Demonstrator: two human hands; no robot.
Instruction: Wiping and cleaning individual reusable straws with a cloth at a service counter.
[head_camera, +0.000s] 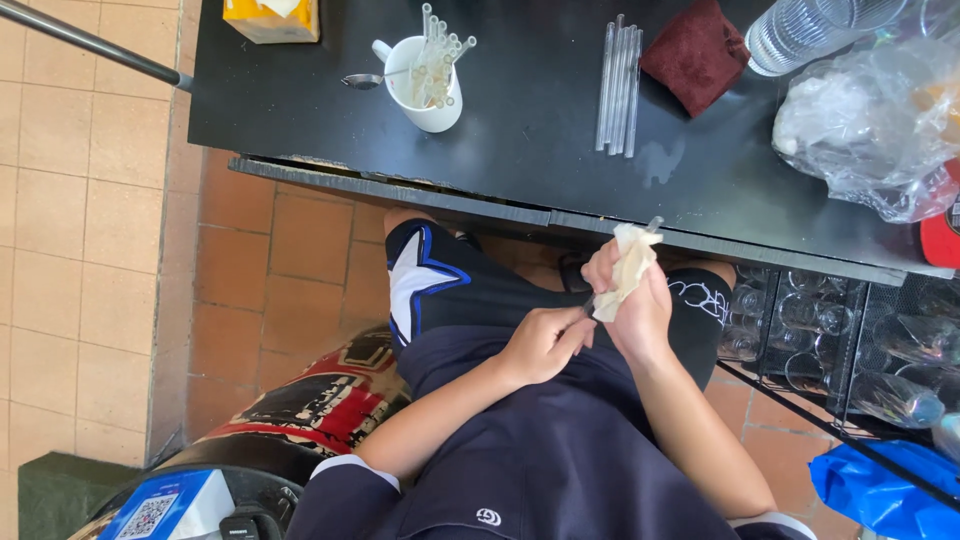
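Terracotta floor tiles (290, 260) run along the left of the frame, and a black surface (530, 130) fills the upper middle. Just below its front edge, in the centre, the person's two hands meet over their lap. The right hand (640, 305) is closed around a pale crumpled cloth (628, 270) wrapped about a clear glass straw (652, 226), whose tip pokes out above the cloth toward the surface edge. The left hand (545, 342) sits just left and lower, fingers curled and pinching the straw's lower end, touching the right hand.

On the surface, upper centre, a white mug (425, 85) stands packed with more clear straws, a spoon (365, 80) lying just left of it. To its right a row of clear straws (618, 85) lies flat, near a dark red cloth (695, 50). Stacked clear cups (800, 35) and a crumpled plastic bag (870, 125) occupy the upper right. A yellow box (272, 20) sits at the top left of the surface. Below the surface at right, a wire rack (830, 330) holds glasses.
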